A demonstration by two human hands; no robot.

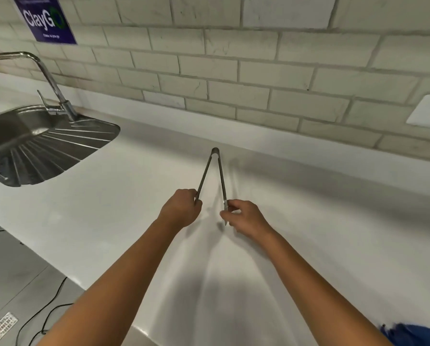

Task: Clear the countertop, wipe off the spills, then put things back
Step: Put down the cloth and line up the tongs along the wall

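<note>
Grip: my left hand (184, 207) and right hand (243, 218) each pinch one arm of spread metal tongs (215, 176). Step, likely: returning items to countertop (124, 196). Next: set down, release.

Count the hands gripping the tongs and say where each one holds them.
2. The left hand grips the tongs at the left arm's tip; the right hand pinches the right arm's tip.

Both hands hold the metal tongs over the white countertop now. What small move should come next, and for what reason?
Probably lower the tongs flat onto the countertop and let go. The left hand grips one arm tip and the right hand pinches the other, hinge end pointing toward the tiled wall. No spill shows on the surface around them, and the blue cloth lies aside, so putting back seems under way.
</note>
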